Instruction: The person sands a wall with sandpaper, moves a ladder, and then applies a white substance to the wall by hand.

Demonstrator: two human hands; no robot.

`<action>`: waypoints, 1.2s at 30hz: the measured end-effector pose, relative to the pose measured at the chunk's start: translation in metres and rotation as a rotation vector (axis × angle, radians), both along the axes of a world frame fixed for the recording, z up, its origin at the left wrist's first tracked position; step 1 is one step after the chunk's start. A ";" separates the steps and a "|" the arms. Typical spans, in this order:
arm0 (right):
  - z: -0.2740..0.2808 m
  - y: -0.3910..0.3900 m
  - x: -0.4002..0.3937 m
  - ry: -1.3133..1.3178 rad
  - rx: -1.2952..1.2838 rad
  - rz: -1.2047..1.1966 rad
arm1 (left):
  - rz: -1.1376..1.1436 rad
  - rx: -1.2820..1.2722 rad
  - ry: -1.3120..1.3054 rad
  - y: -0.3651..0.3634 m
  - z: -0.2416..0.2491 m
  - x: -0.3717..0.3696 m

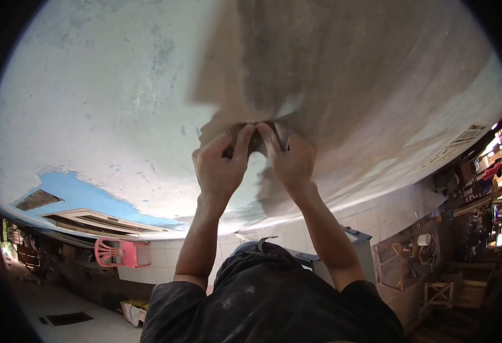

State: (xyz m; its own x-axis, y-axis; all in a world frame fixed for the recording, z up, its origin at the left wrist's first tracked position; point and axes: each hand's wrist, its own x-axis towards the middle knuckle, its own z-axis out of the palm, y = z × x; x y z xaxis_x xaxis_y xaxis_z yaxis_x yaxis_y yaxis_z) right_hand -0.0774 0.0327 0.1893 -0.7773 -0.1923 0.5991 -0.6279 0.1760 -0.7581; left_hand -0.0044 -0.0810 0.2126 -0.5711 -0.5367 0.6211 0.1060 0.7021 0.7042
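Head: 2 hands [221, 163] [293, 163] w/ 1 tool [282, 134]

Grey flr [105, 330] at lower L of view, w/ dk rect. patch [69, 318] & white-yellow bag [134, 313].

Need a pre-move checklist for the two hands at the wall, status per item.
1. Both hands on the dark piece: ok, left hand and right hand side by side, thumbs close together.
2. Dark piece flat against the wall: cannot tell, fingers hide most of it.
3. Even light around the hands: not ok, shadows fall there.
4. Wall one colour: not ok, blue patch at lower left.
5. Pink chair clear of the arms: ok, off to the left.
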 end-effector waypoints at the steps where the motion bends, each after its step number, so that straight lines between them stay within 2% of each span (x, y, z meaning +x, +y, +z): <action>1: 0.012 -0.001 0.000 -0.007 -0.012 0.012 | 0.017 -0.046 -0.013 0.000 0.002 0.000; 3: 0.023 -0.004 -0.001 0.013 -0.087 0.027 | 0.022 0.072 0.024 0.000 0.006 -0.006; 4: 0.027 -0.007 -0.004 0.052 -0.145 0.028 | 0.034 0.016 0.166 -0.001 0.012 -0.012; 6: 0.029 -0.003 -0.009 0.130 -0.061 -0.010 | -0.024 0.139 0.132 0.009 0.024 -0.008; 7: 0.017 -0.004 -0.018 0.010 0.081 0.010 | -0.051 0.085 0.225 0.014 0.025 -0.012; 8: 0.008 -0.002 -0.016 0.104 0.047 0.005 | -0.016 0.088 0.100 0.013 0.020 -0.006; 9: -0.006 -0.006 -0.019 0.173 -0.027 -0.010 | -0.024 0.065 0.146 0.017 0.012 -0.006; 10: -0.020 -0.005 -0.015 0.050 0.195 -0.055 | 0.023 0.153 -0.039 0.017 0.006 0.001; 11: -0.023 -0.006 -0.007 0.160 -0.036 -0.083 | 0.033 0.176 0.034 0.017 -0.011 -0.003; 12: -0.041 -0.011 -0.013 0.137 -0.008 -0.081 | 0.005 0.236 -0.009 0.014 -0.019 -0.003; 13: -0.040 -0.011 -0.011 0.173 -0.062 -0.080 | 0.034 0.161 0.002 0.003 -0.035 -0.004; 18: 0.021 -0.004 -0.013 0.081 0.067 0.015 | 0.113 0.120 -0.021 0.008 0.022 -0.006; 21: 0.036 -0.002 -0.012 0.066 0.037 0.021 | 0.125 0.236 -0.037 0.017 0.041 -0.005; 24: -0.001 -0.005 -0.008 0.106 0.067 -0.054 | 0.120 0.171 -0.022 0.017 0.009 -0.003; 27: -0.032 -0.009 -0.006 0.133 0.024 -0.080 | 0.074 0.250 -0.053 0.009 -0.027 -0.001; 30: -0.007 -0.004 -0.004 0.147 0.114 -0.073 | 0.151 0.105 -0.012 -0.014 -0.034 -0.009; 33: 0.021 -0.006 -0.005 0.197 0.004 -0.054 | 0.141 0.169 -0.088 0.005 0.018 -0.002; 34: 0.024 -0.007 -0.007 0.218 -0.058 -0.049 | 0.136 0.174 -0.005 0.010 0.024 -0.003; 36: 0.018 -0.012 -0.009 0.242 -0.105 -0.080 | 0.154 0.202 -0.040 0.014 0.024 -0.002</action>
State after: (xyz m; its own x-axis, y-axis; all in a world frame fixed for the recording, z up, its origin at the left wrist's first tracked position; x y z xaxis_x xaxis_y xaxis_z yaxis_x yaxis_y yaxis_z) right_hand -0.0867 0.0206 0.2072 -0.6190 -0.0628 0.7828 -0.7804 0.1608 -0.6042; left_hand -0.0066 -0.0672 0.2366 -0.4947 -0.7302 0.4712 -0.0223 0.5528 0.8330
